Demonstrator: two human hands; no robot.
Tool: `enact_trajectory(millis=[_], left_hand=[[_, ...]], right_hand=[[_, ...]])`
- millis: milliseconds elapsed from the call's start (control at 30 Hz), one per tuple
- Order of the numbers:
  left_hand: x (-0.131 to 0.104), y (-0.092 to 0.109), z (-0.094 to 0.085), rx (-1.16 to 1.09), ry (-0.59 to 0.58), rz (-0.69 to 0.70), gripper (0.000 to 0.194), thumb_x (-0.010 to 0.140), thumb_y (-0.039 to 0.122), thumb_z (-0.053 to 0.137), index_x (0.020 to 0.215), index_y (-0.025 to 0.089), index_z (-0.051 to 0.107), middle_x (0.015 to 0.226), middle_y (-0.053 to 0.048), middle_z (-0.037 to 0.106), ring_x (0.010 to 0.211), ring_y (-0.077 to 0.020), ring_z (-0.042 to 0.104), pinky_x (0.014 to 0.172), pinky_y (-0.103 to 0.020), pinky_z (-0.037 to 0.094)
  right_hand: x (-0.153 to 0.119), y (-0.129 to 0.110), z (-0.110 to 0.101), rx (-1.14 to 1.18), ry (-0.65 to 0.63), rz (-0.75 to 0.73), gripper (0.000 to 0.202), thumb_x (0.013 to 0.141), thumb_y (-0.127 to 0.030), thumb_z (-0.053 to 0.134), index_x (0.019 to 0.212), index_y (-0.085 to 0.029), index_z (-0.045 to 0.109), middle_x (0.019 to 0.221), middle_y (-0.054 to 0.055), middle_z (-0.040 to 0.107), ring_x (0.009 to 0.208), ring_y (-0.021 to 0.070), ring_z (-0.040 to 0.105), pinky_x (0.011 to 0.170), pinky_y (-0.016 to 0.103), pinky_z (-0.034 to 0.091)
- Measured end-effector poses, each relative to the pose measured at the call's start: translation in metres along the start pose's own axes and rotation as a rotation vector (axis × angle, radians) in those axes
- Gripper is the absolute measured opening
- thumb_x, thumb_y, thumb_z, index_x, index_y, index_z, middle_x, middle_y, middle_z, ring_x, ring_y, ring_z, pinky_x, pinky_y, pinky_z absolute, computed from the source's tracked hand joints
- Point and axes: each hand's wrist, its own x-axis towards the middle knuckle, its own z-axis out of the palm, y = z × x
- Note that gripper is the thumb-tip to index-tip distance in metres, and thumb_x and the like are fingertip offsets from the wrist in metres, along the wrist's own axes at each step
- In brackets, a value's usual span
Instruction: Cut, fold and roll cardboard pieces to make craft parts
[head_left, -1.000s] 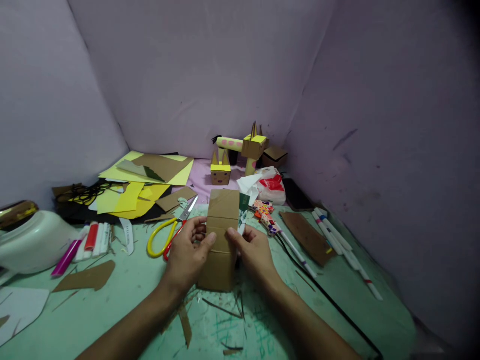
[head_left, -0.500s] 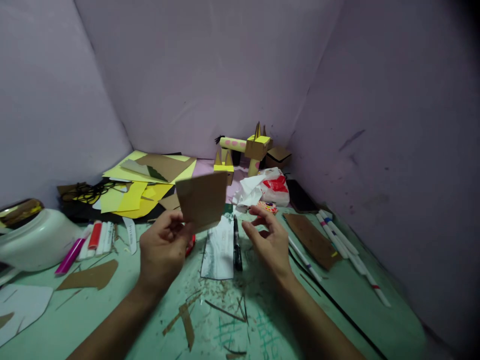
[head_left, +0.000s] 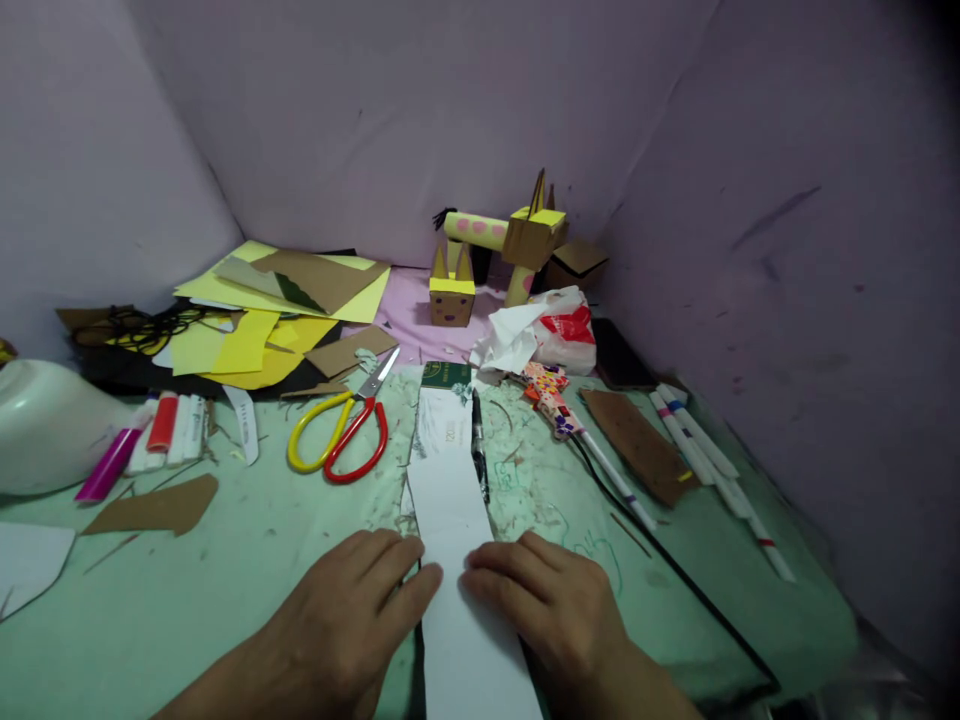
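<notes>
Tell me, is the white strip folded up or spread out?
Spread out: the white strip stretches long between the left hand and right hand; its near end is out of view.

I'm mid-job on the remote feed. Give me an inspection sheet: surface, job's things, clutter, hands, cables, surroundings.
Surface: green table cover, with pen marks and small scraps scattered over it.
Job's things: white strip, its far end overlapping a printed piece; near end out of frame.
Clutter: scissors left of the strip; markers farther left; tissue pack beyond, to the right.
Hands: left hand and right hand at opposite sides of the strip.
Cables: black cord running towards the near right.
Surroundings: purplish walls behind and at both sides.
</notes>
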Motion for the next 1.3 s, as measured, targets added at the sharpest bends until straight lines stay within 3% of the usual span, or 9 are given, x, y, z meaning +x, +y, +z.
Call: enact_trajectory(millis=[167, 333, 433, 600, 833, 1100, 1300], left_hand=[[0.001, 0.005, 0.001, -0.015, -0.004, -0.037, 0.033, 0.077, 0.006, 0.041, 0.104, 0.007, 0.060, 0.100, -0.017, 0.068, 0.089, -0.0274, 0.059, 0.076, -0.044, 0.052], [0.002, 0.011, -0.001, 0.072, -0.042, -0.047, 0.035, 0.075, 0.005, 0.041, 0.103, 0.008, 0.061, 0.103, -0.015, 0.068, 0.090, -0.0281, 0.060, 0.079, -0.044, 0.051], [0.004, 0.013, -0.001, 0.141, -0.070, -0.044, 0.037, 0.072, 0.004, 0.039, 0.102, 0.009, 0.061, 0.103, -0.015, 0.068, 0.091, -0.0278, 0.061, 0.079, -0.043, 0.050], [0.005, 0.011, 0.007, 0.087, -0.013, -0.017, 0.036, 0.070, 0.010, 0.039, 0.100, 0.008, 0.060, 0.095, -0.017, 0.067, 0.083, -0.0277, 0.058, 0.072, -0.044, 0.046], [0.002, 0.011, 0.006, 0.020, -0.062, -0.047, 0.036, 0.072, 0.013, 0.042, 0.104, 0.007, 0.058, 0.101, -0.016, 0.065, 0.086, -0.0281, 0.057, 0.074, -0.045, 0.046], [-0.004, 0.011, 0.013, 0.009, 0.054, -0.089, 0.036, 0.072, 0.011, 0.043, 0.104, 0.008, 0.059, 0.102, -0.018, 0.065, 0.089, -0.0288, 0.057, 0.074, -0.048, 0.048], [-0.004, 0.014, 0.009, 0.031, 0.005, -0.119, 0.037, 0.073, 0.010, 0.041, 0.105, 0.010, 0.059, 0.102, -0.018, 0.066, 0.090, -0.0284, 0.058, 0.078, -0.049, 0.048]], right_hand=[[0.002, 0.000, 0.000, 0.044, -0.044, 0.004, 0.025, 0.090, -0.010, 0.039, 0.095, -0.011, 0.063, 0.085, 0.010, 0.070, 0.064, 0.0179, 0.055, 0.054, 0.028, 0.049], [-0.011, 0.001, -0.003, 0.145, -0.143, 0.032, 0.028, 0.075, -0.004, 0.043, 0.096, -0.011, 0.062, 0.096, 0.013, 0.068, 0.075, 0.0206, 0.058, 0.062, 0.032, 0.052], [-0.013, 0.001, -0.005, 0.161, -0.158, 0.038, 0.033, 0.073, -0.003, 0.043, 0.099, -0.012, 0.062, 0.097, 0.013, 0.068, 0.076, 0.0209, 0.057, 0.063, 0.033, 0.052], [-0.010, 0.002, -0.006, 0.181, -0.170, 0.048, 0.039, 0.068, -0.001, 0.045, 0.102, -0.013, 0.062, 0.095, 0.011, 0.067, 0.076, 0.0214, 0.055, 0.063, 0.034, 0.051], [-0.015, 0.002, -0.004, 0.181, -0.175, 0.054, 0.040, 0.071, -0.004, 0.045, 0.106, -0.012, 0.060, 0.094, 0.011, 0.067, 0.075, 0.0213, 0.054, 0.063, 0.034, 0.049], [-0.014, 0.003, -0.004, 0.155, -0.140, -0.009, 0.035, 0.076, -0.003, 0.043, 0.106, -0.009, 0.060, 0.096, 0.014, 0.067, 0.079, 0.0208, 0.055, 0.065, 0.033, 0.051], [-0.017, 0.004, -0.005, 0.142, -0.129, -0.024, 0.032, 0.080, -0.005, 0.042, 0.107, -0.011, 0.059, 0.098, 0.013, 0.067, 0.079, 0.0205, 0.057, 0.066, 0.034, 0.051]])
